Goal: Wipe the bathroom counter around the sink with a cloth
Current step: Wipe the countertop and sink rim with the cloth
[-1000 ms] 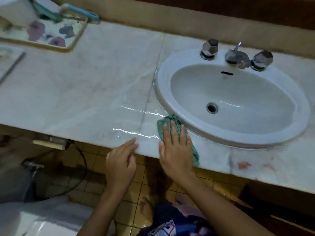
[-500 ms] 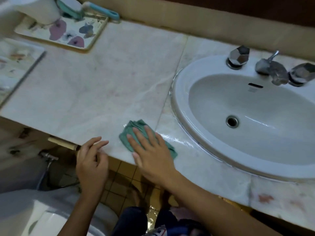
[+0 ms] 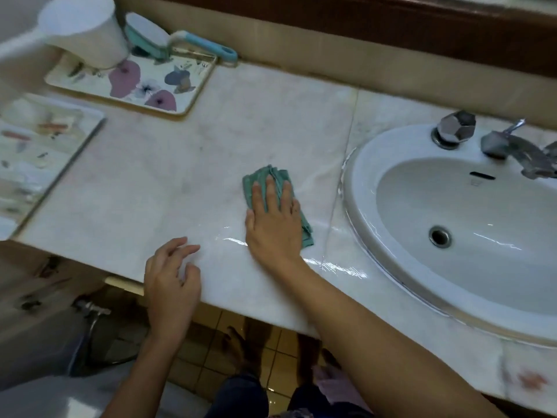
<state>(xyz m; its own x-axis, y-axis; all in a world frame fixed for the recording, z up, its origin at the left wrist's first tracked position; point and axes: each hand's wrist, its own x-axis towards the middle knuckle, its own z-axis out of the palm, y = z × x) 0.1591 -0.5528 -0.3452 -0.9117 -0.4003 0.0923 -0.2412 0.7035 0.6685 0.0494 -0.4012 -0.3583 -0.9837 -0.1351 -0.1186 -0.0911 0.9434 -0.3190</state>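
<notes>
The counter [image 3: 180, 182] looks like pale polished stone with faint grey and pink veining, smooth and softly shiny; along its near edge and beside the sink [image 3: 360, 182] a wet film gives bright, mirror-like streaks. The sink looks like white glazed ceramic, glossy and smooth. The faceted tap knob [image 3: 455, 126] and the faucet [image 3: 518, 149] are shiny chrome-like metal. The green cloth [image 3: 253, 181] is soft, matt fabric, creased into folds. At the far left, the flowered tray [image 3: 156, 72] has a glossy face, the white cup [image 3: 90, 34] looks like smooth plastic, and the teal brush handle [image 3: 205, 45] likewise. The far wall band [image 3: 331, 22] looks like dark wood. The floor tiles [image 3: 208, 372] are glazed and reflective.
</notes>
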